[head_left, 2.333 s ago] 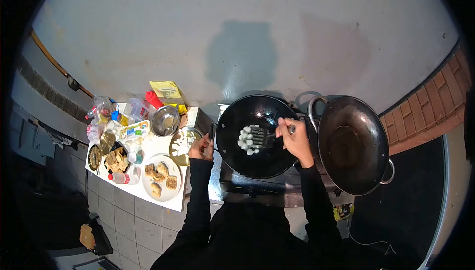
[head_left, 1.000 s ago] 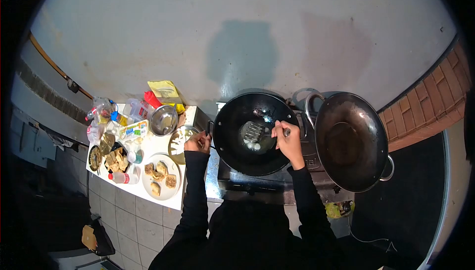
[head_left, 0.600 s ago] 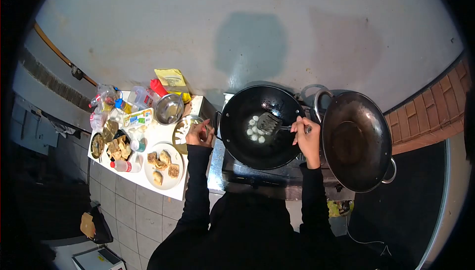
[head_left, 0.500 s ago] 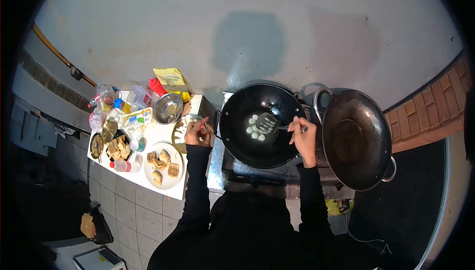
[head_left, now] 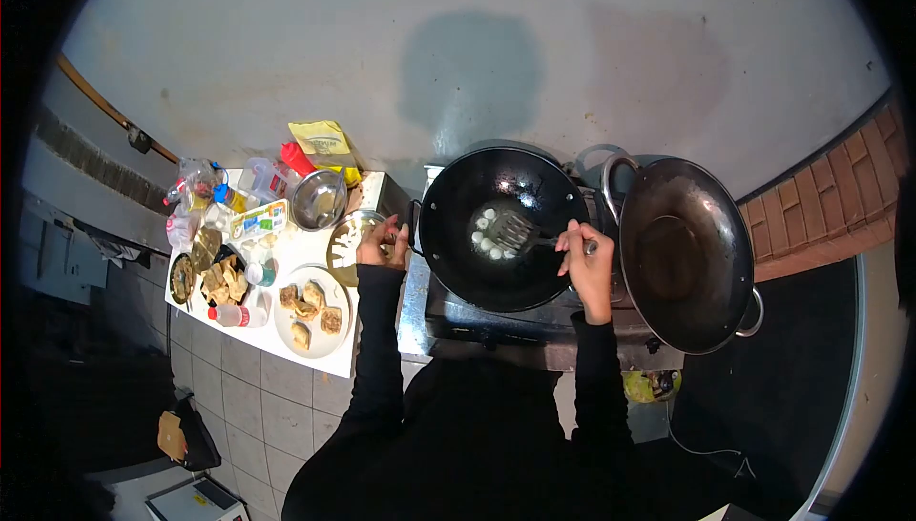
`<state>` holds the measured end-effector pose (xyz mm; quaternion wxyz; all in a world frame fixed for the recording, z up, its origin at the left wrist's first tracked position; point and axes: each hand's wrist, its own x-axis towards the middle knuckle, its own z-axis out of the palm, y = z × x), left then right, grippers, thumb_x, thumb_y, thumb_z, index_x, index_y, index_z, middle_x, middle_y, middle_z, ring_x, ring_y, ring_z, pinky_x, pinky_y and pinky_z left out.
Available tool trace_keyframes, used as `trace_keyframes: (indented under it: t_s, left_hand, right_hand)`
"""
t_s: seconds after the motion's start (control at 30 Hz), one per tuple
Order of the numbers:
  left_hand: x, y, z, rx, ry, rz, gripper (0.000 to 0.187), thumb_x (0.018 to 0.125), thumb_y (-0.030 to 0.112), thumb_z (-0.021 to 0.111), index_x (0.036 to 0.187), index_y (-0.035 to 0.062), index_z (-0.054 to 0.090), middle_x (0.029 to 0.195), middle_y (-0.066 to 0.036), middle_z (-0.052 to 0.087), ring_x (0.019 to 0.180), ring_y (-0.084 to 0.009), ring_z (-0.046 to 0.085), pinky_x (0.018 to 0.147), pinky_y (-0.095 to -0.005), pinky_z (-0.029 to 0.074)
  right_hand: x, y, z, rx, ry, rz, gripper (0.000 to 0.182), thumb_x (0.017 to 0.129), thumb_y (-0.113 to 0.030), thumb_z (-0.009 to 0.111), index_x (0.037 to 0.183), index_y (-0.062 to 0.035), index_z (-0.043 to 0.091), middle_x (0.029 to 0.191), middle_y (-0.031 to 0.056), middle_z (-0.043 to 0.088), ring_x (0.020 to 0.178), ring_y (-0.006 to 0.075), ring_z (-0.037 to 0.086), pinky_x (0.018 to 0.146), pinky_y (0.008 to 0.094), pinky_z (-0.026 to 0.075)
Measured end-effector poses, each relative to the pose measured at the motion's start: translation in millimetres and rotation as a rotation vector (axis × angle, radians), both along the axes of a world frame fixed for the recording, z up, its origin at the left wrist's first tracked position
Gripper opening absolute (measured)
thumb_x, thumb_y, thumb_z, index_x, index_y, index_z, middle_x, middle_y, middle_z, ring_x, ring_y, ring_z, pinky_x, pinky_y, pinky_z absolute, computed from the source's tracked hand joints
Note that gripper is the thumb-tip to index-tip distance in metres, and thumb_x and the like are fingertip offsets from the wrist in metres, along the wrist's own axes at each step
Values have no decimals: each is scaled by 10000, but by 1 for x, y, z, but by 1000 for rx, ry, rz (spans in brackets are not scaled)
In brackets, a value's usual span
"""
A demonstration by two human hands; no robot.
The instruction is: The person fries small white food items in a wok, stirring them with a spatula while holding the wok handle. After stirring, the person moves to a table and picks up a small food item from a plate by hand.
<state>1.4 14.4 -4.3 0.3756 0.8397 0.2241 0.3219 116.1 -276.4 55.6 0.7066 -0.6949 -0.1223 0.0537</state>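
Note:
My right hand (head_left: 587, 259) is closed around the handle of a slotted metal spatula (head_left: 515, 233). The spatula's head rests low inside a black wok (head_left: 506, 287), against several small, round white pieces (head_left: 492, 246) in a little shiny liquid. On the wok's left side, my left hand (head_left: 384, 242) has its fingers curled at the loop handle (head_left: 414, 227). Part of that grip is hidden by the fingers. Just behind and left of this hand, a round metal bowl (head_left: 336, 259) holding pale pieces is partly covered.
A second, larger wok (head_left: 687, 282) leans tilted on the right of the stove (head_left: 496, 332). On the left white table (head_left: 320, 359) are a plate (head_left: 329, 338) with fried pieces, a steel bowl (head_left: 320, 201), a red-capped bottle (head_left: 237, 316) and a yellow packet (head_left: 322, 144).
The whole view has shifted slightly, with everything sitting a bit higher. The spatula head has moved slightly down and left within the wok, among the white pieces. Both hands keep their holds.

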Motion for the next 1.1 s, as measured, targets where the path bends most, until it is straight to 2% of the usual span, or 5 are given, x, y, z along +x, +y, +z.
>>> trace_keyframes:
  t_s: [0.17,0.33,0.77,0.97,1.1]
  left_hand:
    - [0,-10,11,39,92,0,264,790,189,730,1018,60,699,746,-76,619,596,-163,585,572,-295,476]
    - [0,-11,6,23,152,40,295,783,218,729,1029,58,700,691,-56,602,574,-163,571,561,-299,468]
    - [4,-7,-8,127,46,49,276,766,174,719,1017,61,705,657,-49,576,540,-154,544,525,-283,442]
    - [5,-8,-6,52,49,58,282,766,193,718,1012,56,705,657,-49,587,523,-155,527,523,-296,439]
    - [4,-10,-2,43,74,78,290,767,203,718,1010,45,704,656,-53,595,517,-158,523,527,-302,441]
  right_hand:
    - [2,16,-23,57,23,54,332,965,-137,499,665,6,509,645,52,561,445,50,467,373,204,403]
    - [-2,12,-13,29,28,67,327,963,-131,501,666,7,510,652,50,566,452,53,470,378,209,409]
    - [-5,12,-29,-62,-50,-18,319,935,-89,503,630,1,477,607,43,555,417,61,466,349,223,394]
    - [-4,4,0,74,-24,7,346,930,-138,566,624,18,525,629,46,575,428,63,487,361,221,403]
    - [2,-13,47,-111,-133,-12,336,905,-144,614,618,10,530,547,6,524,440,42,467,366,210,373]
